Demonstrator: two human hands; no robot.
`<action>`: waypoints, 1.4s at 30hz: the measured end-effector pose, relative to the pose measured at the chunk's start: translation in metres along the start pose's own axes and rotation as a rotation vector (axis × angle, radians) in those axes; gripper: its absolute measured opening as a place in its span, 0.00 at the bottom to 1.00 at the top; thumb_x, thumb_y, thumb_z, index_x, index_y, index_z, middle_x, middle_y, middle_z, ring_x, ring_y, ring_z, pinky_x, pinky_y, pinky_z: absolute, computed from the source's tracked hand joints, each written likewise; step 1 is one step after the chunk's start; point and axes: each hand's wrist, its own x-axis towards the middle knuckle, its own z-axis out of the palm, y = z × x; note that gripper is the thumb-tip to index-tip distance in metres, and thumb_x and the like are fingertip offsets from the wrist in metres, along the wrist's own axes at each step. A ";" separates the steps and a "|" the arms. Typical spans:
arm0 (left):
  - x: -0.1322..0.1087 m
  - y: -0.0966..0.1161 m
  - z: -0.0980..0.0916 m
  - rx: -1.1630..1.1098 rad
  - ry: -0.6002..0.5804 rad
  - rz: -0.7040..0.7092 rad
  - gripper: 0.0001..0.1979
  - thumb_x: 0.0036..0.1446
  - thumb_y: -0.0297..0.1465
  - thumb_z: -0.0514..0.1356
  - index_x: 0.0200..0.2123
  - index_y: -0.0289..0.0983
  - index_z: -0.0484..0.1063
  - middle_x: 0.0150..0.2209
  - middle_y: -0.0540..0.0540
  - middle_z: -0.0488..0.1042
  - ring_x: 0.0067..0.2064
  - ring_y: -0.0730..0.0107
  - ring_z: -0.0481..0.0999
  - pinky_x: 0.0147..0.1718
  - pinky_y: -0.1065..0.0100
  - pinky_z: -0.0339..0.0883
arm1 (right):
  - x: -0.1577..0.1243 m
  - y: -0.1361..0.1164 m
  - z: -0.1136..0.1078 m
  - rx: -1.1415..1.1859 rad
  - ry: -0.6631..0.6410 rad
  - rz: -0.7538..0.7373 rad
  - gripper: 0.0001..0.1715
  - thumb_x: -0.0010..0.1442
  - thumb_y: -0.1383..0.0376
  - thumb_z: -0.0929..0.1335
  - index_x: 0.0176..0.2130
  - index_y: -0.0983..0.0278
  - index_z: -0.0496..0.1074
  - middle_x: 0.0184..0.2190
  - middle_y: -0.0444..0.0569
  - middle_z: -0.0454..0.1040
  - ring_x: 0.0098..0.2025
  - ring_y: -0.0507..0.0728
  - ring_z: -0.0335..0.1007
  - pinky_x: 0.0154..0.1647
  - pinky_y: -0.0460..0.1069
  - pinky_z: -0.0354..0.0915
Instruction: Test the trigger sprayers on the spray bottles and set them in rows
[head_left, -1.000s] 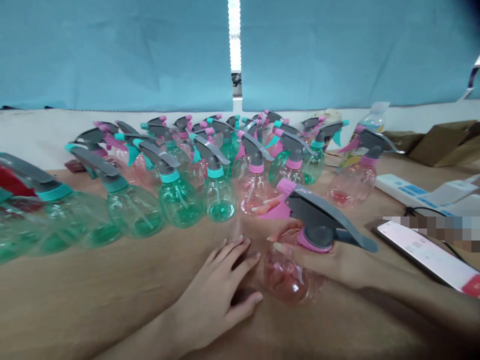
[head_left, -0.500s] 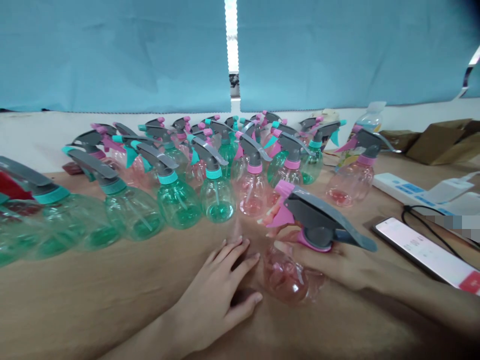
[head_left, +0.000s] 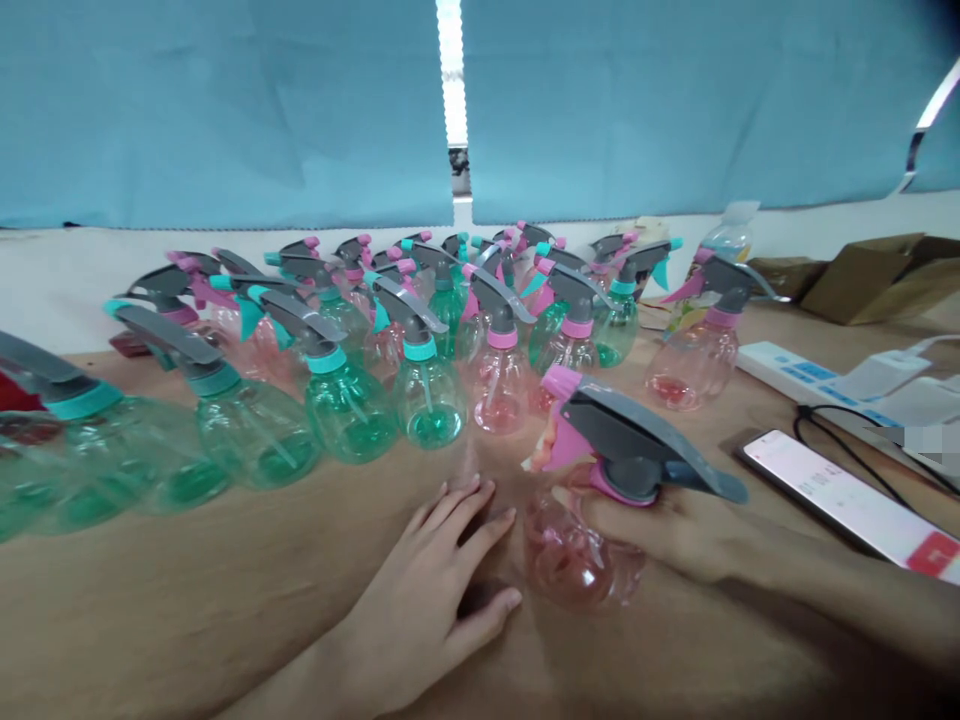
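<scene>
My right hand (head_left: 667, 525) is wrapped round the neck of a pink spray bottle (head_left: 574, 560) with a grey head and a pink nozzle and trigger. Fingertips show beside the trigger, while the palm is partly hidden behind the head. The bottle stands on the wooden table (head_left: 247, 600), its nozzle pointing to the left and away from me. Just left of this bottle, my left hand (head_left: 442, 580) lies flat on the table with its fingers spread, holding nothing. Beyond it stand a green spray bottle (head_left: 430, 405) and another pink spray bottle (head_left: 501, 390).
Several more green and pink spray bottles (head_left: 349, 410) crowd the back and left of the table. One pink bottle (head_left: 694, 365) stands apart at the right. A phone (head_left: 840, 500), a white power strip (head_left: 795, 370) with a cable, and a cardboard box (head_left: 877, 280) occupy the right side.
The fingers of my right hand have drawn in closer to the trigger. The view has shifted slightly; my left hand and the held bottle stay in place on the table.
</scene>
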 end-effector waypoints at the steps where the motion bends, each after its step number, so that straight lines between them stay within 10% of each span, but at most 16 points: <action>1: 0.000 0.000 0.000 0.004 -0.002 0.000 0.25 0.62 0.41 0.55 0.60 0.41 0.58 0.64 0.43 0.52 0.64 0.52 0.51 0.58 0.49 0.52 | 0.000 0.002 0.001 0.032 -0.019 -0.011 0.03 0.45 0.66 0.64 0.22 0.57 0.63 0.19 0.43 0.73 0.21 0.56 0.71 0.19 0.48 0.67; 9: -0.001 0.000 0.001 0.010 0.006 0.012 0.25 0.62 0.41 0.55 0.60 0.40 0.58 0.64 0.42 0.53 0.64 0.52 0.50 0.58 0.49 0.50 | -0.002 0.018 0.009 0.187 -0.124 -0.062 0.07 0.52 0.66 0.64 0.27 0.58 0.71 0.29 0.44 0.77 0.37 0.55 0.76 0.37 0.48 0.73; 42: 0.000 0.000 0.002 0.017 -0.002 0.013 0.25 0.62 0.42 0.54 0.60 0.39 0.58 0.64 0.41 0.54 0.64 0.53 0.50 0.58 0.49 0.50 | -0.003 0.021 0.014 0.117 -0.058 0.074 0.08 0.51 0.59 0.65 0.33 0.60 0.69 0.29 0.49 0.76 0.32 0.59 0.76 0.31 0.52 0.74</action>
